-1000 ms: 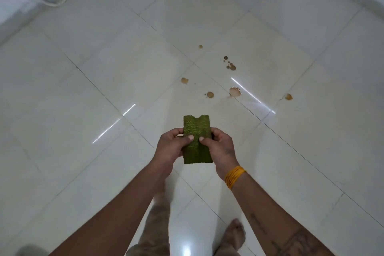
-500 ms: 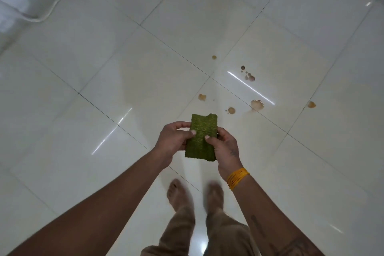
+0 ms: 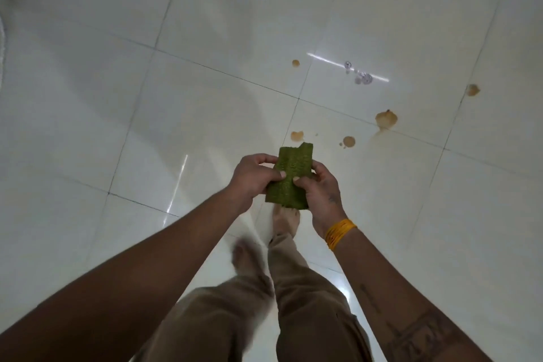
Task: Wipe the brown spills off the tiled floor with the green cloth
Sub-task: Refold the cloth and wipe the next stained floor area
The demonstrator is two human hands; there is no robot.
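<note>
Cloth (image 3: pixel 289 181) pinched between both hands, seemingly folded.

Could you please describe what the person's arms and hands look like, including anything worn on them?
Both forearms are bare, with no sleeves. The right wrist carries a band of wound orange-yellow thread. Dark tattoos mark the right forearm, and a small dark mark sits on the back of the right hand. The left hand wears nothing.

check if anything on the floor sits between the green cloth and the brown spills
Nothing visible does. The green cloth is held up by the left hand and right hand, and only bare tiled floor lies between it and the brown spills just ahead.
</note>
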